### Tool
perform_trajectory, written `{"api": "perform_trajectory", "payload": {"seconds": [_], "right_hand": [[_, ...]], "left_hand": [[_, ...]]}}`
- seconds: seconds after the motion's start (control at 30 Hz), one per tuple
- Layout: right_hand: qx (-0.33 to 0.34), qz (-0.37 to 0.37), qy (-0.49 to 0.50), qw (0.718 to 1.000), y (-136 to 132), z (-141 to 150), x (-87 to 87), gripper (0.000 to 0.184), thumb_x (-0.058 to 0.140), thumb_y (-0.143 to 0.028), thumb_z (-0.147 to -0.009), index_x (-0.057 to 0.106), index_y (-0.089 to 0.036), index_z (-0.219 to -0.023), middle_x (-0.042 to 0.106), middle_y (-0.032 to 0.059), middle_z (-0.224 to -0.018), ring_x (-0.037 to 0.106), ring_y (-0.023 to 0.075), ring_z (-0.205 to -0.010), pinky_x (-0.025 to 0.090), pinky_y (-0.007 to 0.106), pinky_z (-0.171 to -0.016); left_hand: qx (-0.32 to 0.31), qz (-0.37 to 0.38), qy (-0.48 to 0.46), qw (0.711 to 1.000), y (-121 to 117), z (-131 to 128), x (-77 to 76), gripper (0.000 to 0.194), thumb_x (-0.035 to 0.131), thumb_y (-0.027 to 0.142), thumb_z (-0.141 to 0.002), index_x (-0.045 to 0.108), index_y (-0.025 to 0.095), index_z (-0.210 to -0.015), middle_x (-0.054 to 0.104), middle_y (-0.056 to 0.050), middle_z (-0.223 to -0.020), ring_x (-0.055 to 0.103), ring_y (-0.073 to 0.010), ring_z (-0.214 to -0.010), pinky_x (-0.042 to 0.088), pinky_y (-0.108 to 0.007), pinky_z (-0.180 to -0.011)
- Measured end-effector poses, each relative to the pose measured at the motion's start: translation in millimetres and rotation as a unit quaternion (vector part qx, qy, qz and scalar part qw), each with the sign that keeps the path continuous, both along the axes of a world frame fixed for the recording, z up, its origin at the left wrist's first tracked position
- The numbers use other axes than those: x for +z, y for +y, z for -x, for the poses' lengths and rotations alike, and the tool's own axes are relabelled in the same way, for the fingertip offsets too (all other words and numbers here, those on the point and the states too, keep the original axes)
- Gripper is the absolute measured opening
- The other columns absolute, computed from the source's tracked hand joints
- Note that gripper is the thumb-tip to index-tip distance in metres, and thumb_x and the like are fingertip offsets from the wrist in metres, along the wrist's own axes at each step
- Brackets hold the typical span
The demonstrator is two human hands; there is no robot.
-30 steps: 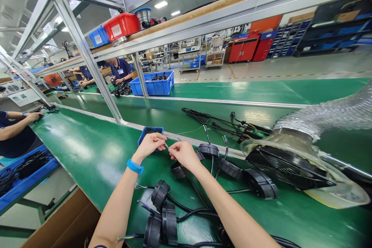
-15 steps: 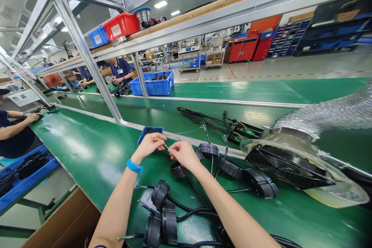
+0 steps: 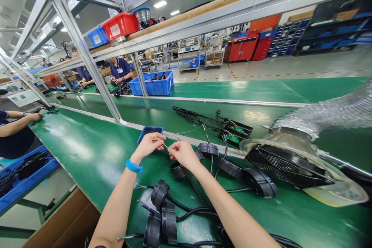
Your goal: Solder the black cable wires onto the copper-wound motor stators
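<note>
My left hand (image 3: pixel 151 144) and my right hand (image 3: pixel 182 153) meet over the green bench, fingertips pinched close together. Between them runs a thin yellowish wire (image 3: pixel 165 145), gripped from both sides; its ends are hidden by the fingers. Just behind my left hand is a small blue bin (image 3: pixel 141 135) with dark contents. A round black cap (image 3: pixel 177 170) lies beneath my right hand. More black caps with cables and coloured wire ends lie around, such as one cap (image 3: pixel 208 149) to the right and another cap (image 3: pixel 160 194) nearer to me.
A fan hood (image 3: pixel 290 164) with a silver duct (image 3: pixel 343 112) stands at the right. Black cases with green circuit boards (image 3: pixel 232 137) lie on the middle strip behind the rail. A metal post (image 3: pixel 87 54) rises at the left. Co-workers sit further along the bench.
The black cases with circuit boards and their cables have shifted left along the middle strip. My hands keep nearly the same pose at the wire.
</note>
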State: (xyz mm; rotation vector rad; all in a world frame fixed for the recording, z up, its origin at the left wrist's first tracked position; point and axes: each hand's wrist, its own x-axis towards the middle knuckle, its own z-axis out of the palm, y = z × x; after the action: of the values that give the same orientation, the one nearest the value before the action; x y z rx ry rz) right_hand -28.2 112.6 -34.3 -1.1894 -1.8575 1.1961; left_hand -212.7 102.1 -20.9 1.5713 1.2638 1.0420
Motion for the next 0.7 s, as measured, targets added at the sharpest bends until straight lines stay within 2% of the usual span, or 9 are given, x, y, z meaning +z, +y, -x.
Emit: {"api": "perform_trajectory", "payload": {"seconds": [0.4,0.57,0.7], "right_hand": [[0.001,0.003,-0.004,1.0,-2,0,2.9,0.017,0.057,-0.012,-0.076,0.068,-0.015,-0.064,0.07,0.0022,-0.06,0.07,0.0156,-0.06,0.049,0.019,-0.057],[0.004,0.001,-0.007,1.0,-3,-1,5.0,0.018,0.056,-0.011,-0.077,0.068,-0.015,-0.064,0.069,0.0019,-0.058,0.069,0.0151,-0.058,0.048,0.018,-0.055],[0.003,0.0,-0.008,1.0,-3,-2,5.7,0.019,0.056,-0.011,-0.078,0.069,-0.015,-0.064,0.068,0.0018,-0.057,0.069,0.0151,-0.058,0.048,0.018,-0.055]], "left_hand": [[-0.004,0.0,0.009,1.0,0,-2,-0.1,0.037,0.071,0.04,-0.08,0.066,0.009,-0.101,0.071,-0.007,-0.07,0.068,-0.0144,-0.063,0.056,-0.027,-0.065],[-0.022,0.0,0.005,1.0,2,-8,-5.3,0.041,0.067,0.047,-0.082,0.066,0.01,-0.1,0.07,-0.006,-0.068,0.067,-0.0143,-0.059,0.056,-0.026,-0.061],[-0.021,0.0,0.0,1.0,3,-13,-9.4,0.048,0.059,0.056,-0.087,0.065,0.01,-0.101,0.068,-0.005,-0.067,0.066,-0.0136,-0.056,0.055,-0.024,-0.057]]}}
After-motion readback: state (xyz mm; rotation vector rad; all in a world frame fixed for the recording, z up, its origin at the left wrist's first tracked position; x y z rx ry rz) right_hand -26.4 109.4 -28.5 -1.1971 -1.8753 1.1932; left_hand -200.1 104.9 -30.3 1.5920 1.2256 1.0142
